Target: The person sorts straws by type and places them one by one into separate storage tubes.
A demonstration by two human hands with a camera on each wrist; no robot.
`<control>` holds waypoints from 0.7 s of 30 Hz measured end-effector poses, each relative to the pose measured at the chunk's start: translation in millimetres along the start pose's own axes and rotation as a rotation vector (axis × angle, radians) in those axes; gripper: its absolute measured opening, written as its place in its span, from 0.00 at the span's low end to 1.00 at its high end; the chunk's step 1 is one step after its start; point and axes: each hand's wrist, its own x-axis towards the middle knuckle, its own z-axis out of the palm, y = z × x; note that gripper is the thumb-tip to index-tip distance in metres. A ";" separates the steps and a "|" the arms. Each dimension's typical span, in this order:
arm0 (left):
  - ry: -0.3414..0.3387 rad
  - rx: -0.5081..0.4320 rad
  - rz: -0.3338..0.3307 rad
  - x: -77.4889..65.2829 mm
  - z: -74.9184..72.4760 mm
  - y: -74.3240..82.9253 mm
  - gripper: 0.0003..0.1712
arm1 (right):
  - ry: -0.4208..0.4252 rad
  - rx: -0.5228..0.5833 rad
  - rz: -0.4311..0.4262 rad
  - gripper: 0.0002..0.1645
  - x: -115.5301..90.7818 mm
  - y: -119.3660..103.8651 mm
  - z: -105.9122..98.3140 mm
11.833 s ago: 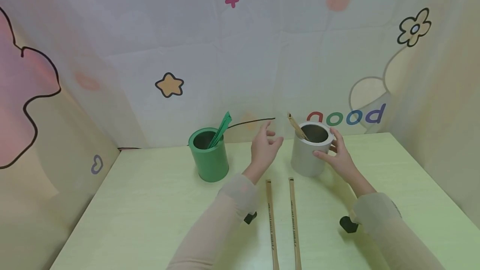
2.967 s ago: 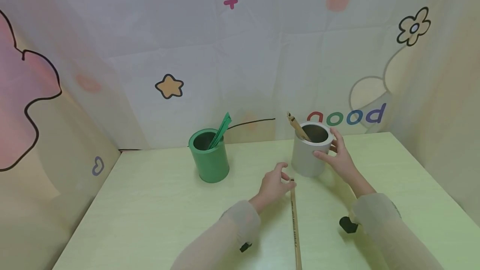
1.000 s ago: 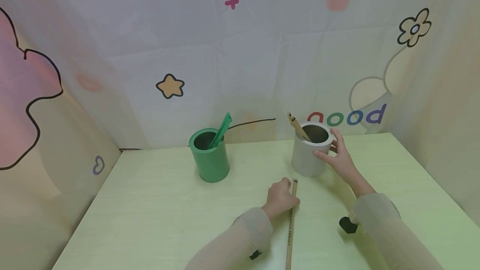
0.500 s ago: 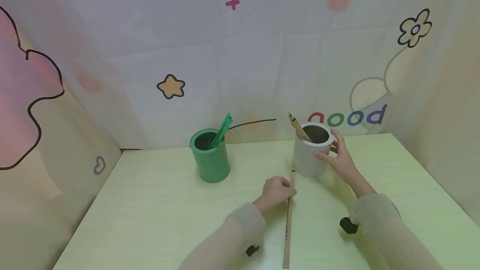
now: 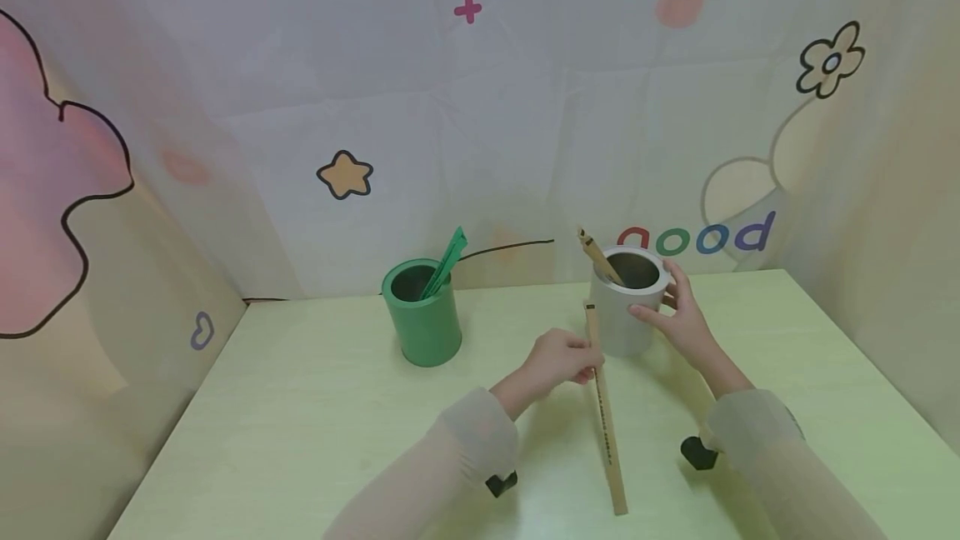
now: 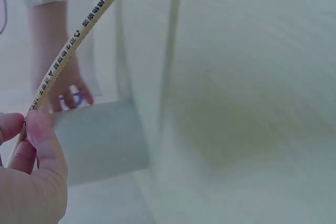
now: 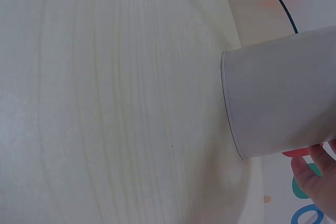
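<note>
My left hand pinches a long straw in a brown paper wrapper between thumb and fingers, near its far end. In the left wrist view the straw slants upward past the hand, its dark printing showing. The straw's far tip overlaps the front of a grey cylindrical cup in the head view. My right hand holds this cup from its right side, thumb in front and fingers behind near the rim. More brown paper-wrapped straws lean out over the cup's left rim; their lower ends are hidden inside.
A matching green cup stands to the left with green-wrapped straws leaning right in it. Behind the pale wooden table hangs a printed cloth. A black wrist device sits under the right sleeve.
Two straws lay on the table at first, then one; the bundle in the grey cup looks thicker. My left hand has taken the last straw and raised it toward that cup. The right hand stays put.
</note>
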 end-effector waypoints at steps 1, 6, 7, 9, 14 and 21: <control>-0.005 -0.013 0.003 -0.3 -1.8 4.3 0.11 | 0.001 0.001 -0.001 0.53 0.0 0.3 0.1; -0.028 -0.090 0.030 -1.5 -12.7 27.5 0.10 | 0.000 0.005 0.001 0.53 -0.2 1.3 -0.1; -0.031 -0.100 0.041 -1.8 -15.4 32.4 0.11 | -0.001 0.006 0.001 0.53 -0.3 1.3 -0.2; -0.032 -0.126 0.066 -3.1 -21.3 42.8 0.11 | -0.003 0.012 0.002 0.53 -0.5 1.3 -0.2; 0.022 -0.194 0.162 -7.3 -39.3 69.5 0.13 | -0.005 0.015 -0.007 0.53 -1.1 0.7 0.0; 0.202 -0.341 0.288 -7.7 -64.4 96.1 0.15 | -0.010 0.016 -0.002 0.52 -0.5 -0.5 -0.3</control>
